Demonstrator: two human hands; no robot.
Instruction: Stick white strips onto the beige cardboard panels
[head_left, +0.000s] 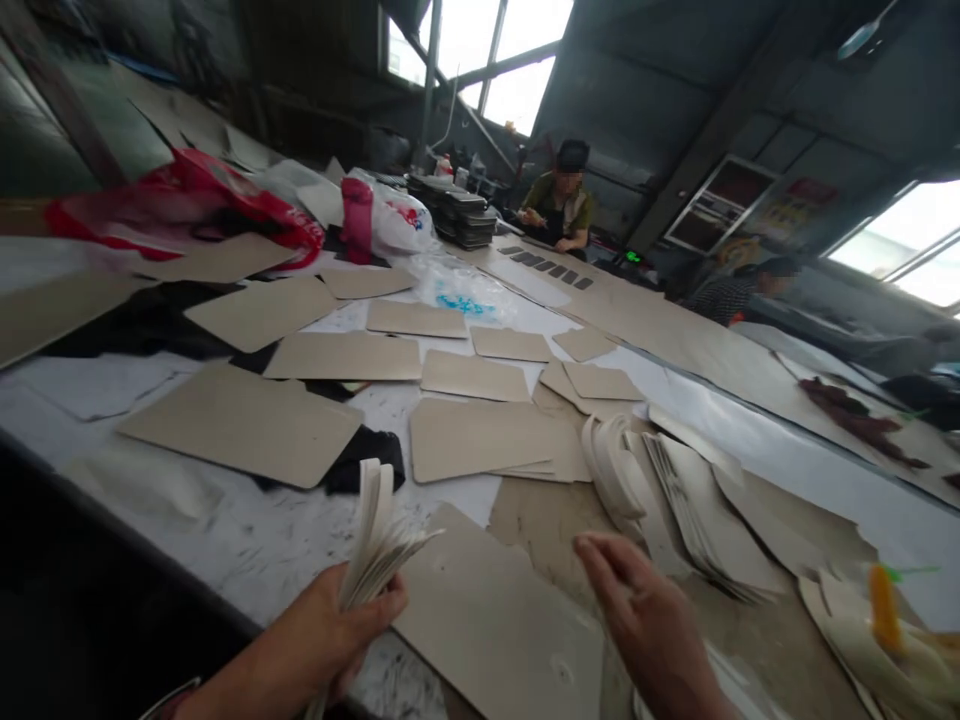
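— Cardboard everywhere, isn't it? What does the left hand [341, 625] have?

— A thin stack of pale cards [375, 545], held upright near the front edge of the desk [247, 545]. Its fingers wrap the lower end and pinch the stack, while the top of the cards fans loose.

— And the right hand [649, 620]?

— Empty, as far as I can tell through the blur. It hovers palm down, fingers loosely spread and pointing left, over a large tan board [499, 625] that lies flat between the two hands. That board's near edge runs out of the bottom of the view.

— What crowds it on the right?

— A slumped pile of curved pale sheets [679, 495], just beside the right hand's fingertips, with more sheets sliding off toward the desk's right end. Something orange [883, 605] lies past them, too blurred to name.

— Any free surface?

— A white, smudged strip of desk left of the held cards, running to the dark front edge. Beyond the hands, rounded tan panels [487, 440] lie flat in loose rows, some overlapping, with narrow white gaps between. A black scrap [367, 460] sits just behind the held cards, partly under a big panel [244, 425].

— And farther back?

— A red plastic bag [195, 205] at far left, a dark stack of trays [461, 215] at the far end, and a seated person [562, 200] behind it. Another person [739, 285] bends at the right side.
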